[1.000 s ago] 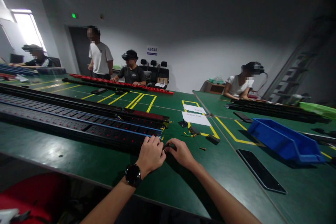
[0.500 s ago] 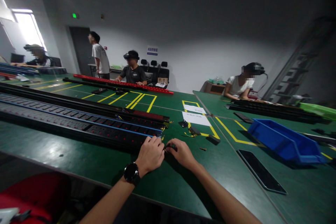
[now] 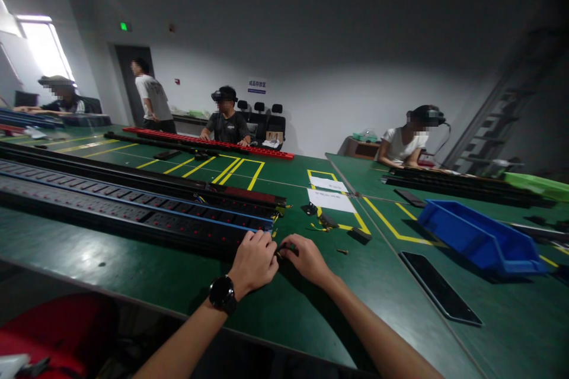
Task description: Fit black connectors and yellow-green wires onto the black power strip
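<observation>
My left hand (image 3: pixel 254 259), a black watch on its wrist, lies with fingers curled over the near right end of a long black power strip (image 3: pixel 169 226). That strip has rows of sockets with red dots and a blue edge. Close beside it, my right hand (image 3: pixel 307 258) pinches a small dark piece (image 3: pixel 288 247) between thumb and fingers. The piece reaches toward my left fingertips, and its exact kind is too small to tell. Short yellow wires (image 3: pixel 275 226) stick out at the strip's end. My left fingertips are partly hidden.
A dark rail (image 3: pixel 249 194) runs behind the strip. To the right lie a screw (image 3: pixel 342 251), a black block (image 3: pixel 359 235), a dark part with yellow wire (image 3: pixel 328 221), paper sheets (image 3: pixel 331 200), a tablet (image 3: pixel 440 288) and a blue bin (image 3: pixel 480 240). Co-workers sit across the green table.
Both hands stay in nearly the same place and grip. In the background, the standing person in white has moved left and leans. The view has shifted slightly.
</observation>
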`<state>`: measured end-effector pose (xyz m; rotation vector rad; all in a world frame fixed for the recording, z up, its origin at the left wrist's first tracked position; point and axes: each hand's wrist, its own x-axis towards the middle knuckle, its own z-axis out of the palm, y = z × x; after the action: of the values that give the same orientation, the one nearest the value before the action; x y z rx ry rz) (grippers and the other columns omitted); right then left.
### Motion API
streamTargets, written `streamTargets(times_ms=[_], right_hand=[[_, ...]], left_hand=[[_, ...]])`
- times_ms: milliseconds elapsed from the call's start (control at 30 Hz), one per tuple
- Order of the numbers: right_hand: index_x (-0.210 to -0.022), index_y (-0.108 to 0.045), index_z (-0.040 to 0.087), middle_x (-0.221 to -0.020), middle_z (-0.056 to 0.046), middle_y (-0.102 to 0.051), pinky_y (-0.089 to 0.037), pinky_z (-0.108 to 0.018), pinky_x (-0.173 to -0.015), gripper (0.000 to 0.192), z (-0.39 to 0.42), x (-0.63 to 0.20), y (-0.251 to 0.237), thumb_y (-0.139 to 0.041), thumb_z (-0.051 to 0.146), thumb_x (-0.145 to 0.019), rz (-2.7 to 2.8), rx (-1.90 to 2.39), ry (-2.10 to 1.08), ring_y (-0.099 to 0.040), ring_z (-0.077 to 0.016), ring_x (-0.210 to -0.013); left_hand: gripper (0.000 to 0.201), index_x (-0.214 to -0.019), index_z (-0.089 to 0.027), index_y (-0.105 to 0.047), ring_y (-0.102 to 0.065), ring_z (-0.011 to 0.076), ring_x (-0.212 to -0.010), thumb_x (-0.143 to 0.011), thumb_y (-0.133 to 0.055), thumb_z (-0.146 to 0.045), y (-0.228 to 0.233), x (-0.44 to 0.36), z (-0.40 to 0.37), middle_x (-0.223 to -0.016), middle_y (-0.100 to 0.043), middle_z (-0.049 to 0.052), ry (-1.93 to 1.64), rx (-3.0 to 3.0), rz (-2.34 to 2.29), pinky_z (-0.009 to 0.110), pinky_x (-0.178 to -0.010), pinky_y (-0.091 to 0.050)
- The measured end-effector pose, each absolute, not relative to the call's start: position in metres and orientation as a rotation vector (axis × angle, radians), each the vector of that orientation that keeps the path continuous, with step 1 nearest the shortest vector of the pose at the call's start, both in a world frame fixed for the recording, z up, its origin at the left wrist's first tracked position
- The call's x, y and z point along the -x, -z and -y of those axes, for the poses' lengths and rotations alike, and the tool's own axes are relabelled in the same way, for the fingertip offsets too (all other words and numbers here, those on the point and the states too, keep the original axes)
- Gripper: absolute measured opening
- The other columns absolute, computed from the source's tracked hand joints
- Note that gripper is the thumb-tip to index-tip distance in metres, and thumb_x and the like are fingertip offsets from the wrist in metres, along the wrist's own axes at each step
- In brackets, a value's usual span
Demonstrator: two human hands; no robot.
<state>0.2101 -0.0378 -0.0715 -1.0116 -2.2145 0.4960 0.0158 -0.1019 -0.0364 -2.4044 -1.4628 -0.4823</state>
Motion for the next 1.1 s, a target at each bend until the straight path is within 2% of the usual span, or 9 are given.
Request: streamTargets(times_ms=[1100], right_hand=[[-0.094, -0.070, 0.022, -0.090, -0.002, -0.070, -0.045, -0.029, -0.077, 0.013, 0.0396, -0.2100, 0.0711, -0.064, 0.013, -0.088, 2.220, 1.005, -0.501, -0.064, -0.0193, -0.085]], left_hand=[[0.018, -0.094, -0.017, -0.068, -0.055, 0.0288, -0.101, -0.094, -0.054, -0.029, 0.0365, -0.0161, 0.1013, -0.104, -0.066, 0.012, 0.429, 2.421, 1.398, 0.046, -0.087, -0.038]])
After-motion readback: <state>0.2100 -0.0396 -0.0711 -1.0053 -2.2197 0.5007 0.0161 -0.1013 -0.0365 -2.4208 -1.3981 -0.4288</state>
